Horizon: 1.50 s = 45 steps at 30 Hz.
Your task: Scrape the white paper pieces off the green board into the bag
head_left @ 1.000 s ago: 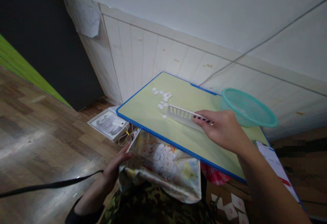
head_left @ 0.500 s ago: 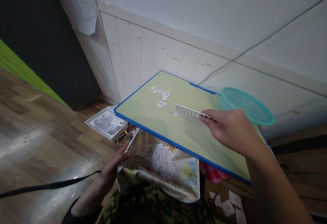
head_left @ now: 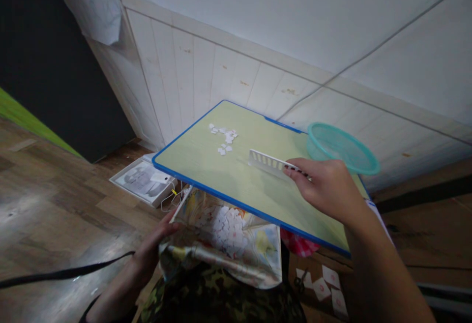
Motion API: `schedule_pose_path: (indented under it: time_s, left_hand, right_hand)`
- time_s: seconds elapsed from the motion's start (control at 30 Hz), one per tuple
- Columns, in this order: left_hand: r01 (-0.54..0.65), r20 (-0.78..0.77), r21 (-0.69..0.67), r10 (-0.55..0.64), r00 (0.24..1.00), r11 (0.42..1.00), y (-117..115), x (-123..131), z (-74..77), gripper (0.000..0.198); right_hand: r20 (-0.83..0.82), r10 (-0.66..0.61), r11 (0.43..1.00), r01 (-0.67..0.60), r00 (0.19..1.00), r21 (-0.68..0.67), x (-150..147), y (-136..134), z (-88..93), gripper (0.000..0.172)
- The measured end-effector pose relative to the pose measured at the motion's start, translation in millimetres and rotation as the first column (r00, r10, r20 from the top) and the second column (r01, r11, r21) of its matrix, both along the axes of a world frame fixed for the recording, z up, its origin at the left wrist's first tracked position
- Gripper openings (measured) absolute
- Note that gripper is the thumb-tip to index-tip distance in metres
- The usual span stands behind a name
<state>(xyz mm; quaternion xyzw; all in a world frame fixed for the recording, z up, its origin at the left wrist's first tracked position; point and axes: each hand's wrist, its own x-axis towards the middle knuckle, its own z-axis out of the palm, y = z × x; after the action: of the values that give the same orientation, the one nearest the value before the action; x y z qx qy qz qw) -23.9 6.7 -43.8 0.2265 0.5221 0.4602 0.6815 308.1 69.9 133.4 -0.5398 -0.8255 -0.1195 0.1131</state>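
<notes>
While held, slotted strip (head_left: 268, 165), long axis leftward

"How's your right hand (head_left: 324, 183) held?"
"Stretched forward, thumb (head_left: 300, 179) pinching against my fingers (head_left: 301, 162), forearm (head_left: 383, 259) slanting in from below."
"And your left hand (head_left: 157, 236)?"
"Lower, my fingertips mostly hidden."

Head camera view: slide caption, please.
Right hand holds slotted strip over tabletop; left hand grips patterned sheet bearing white pieces.

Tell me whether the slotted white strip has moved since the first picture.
Yes: judged against the tabletop, the slotted white strip has shifted away from the loose paper pieces, toward the teal basin.
</notes>
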Motion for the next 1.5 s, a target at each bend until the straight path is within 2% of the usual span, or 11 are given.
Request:
schedule_pose_path:
  time_s: [0.1, 0.2, 0.3, 0.47, 0.57, 0.77, 0.93, 1.17, 1.3, 1.4, 1.5]
  left_hand:
    - [0.018, -0.006, 0.005, -0.018, 1.000, 1.000, -0.7, -1.0, -1.4, 0.050]
    - [0.029, 0.006, -0.007, -0.029, 1.000, 1.000, -0.2, -2.0, -3.8, 0.048]
    - [0.017, 0.022, -0.022, -0.017, 1.000, 1.000, 0.9, -0.9, -3.2, 0.037]
    - [-0.015, 0.016, -0.031, 0.015, 1.000, 0.999, 1.4, 3.7, 2.9, 0.017]
    - [-0.043, 0.014, -0.055, 0.044, 0.999, 0.998, 1.3, 5.9, 5.2, 0.020]
    - [-0.073, -0.024, -0.034, 0.072, 0.997, 0.997, 1.7, 10.7, 13.9, 0.014]
    - [-0.135, -0.071, 0.014, 0.135, 0.988, 0.991, 0.0, 14.4, 17.0, 0.013]
    - [-0.114, -0.067, -0.039, 0.111, 0.992, 0.993, -0.2, 13.8, 16.1, 0.015]
    - [-0.145, -0.040, -0.009, 0.145, 0.989, 0.989, -0.6, 16.9, 20.7, 0.014]
    - [-0.150, -0.035, -0.031, 0.149, 0.988, 0.988, -0.5, 15.1, 16.6, 0.013]
    - [-0.112, -0.046, -0.069, 0.110, 0.993, 0.991, 0.0, 9.6, 7.7, 0.018]
  right_hand:
    - [-0.086, 0.054, 0.997, -0.058, 0.995, -0.049, 1.5, -3.1, 0.9, 0.025]
    - [-0.125, 0.054, 0.999, -0.054, 0.991, 0.004, 4.8, -3.6, 3.2, 0.024]
    - [-0.096, 0.008, 0.998, -0.002, 0.995, 0.061, 7.0, -1.2, 3.1, 0.024]
    - [-0.056, -0.017, 1.000, 0.017, 0.998, -0.009, 4.5, 3.4, -0.8, 0.025]
    - [-0.079, 0.002, 0.999, -0.006, 0.997, -0.051, 4.2, 4.0, -0.5, 0.025]
    - [-0.077, -0.027, 1.000, 0.025, 0.997, -0.018, 6.2, 4.8, 1.1, 0.025]
    - [-0.150, 0.042, 0.995, -0.055, 0.988, -0.084, 6.7, 3.6, 3.0, 0.023]
    - [-0.200, 0.034, 0.999, -0.027, 0.979, 0.040, 10.9, 4.9, 6.8, 0.020]
    - [-0.180, 0.030, 0.999, -0.033, 0.983, -0.014, 5.0, 1.1, 0.3, 0.020]
    - [-0.201, 0.075, 0.993, -0.091, 0.977, -0.071, -1.2, -4.3, -4.2, 0.020]
    - [-0.222, 0.106, 0.993, -0.114, 0.969, -0.025, -6.2, -6.4, -6.4, 0.018]
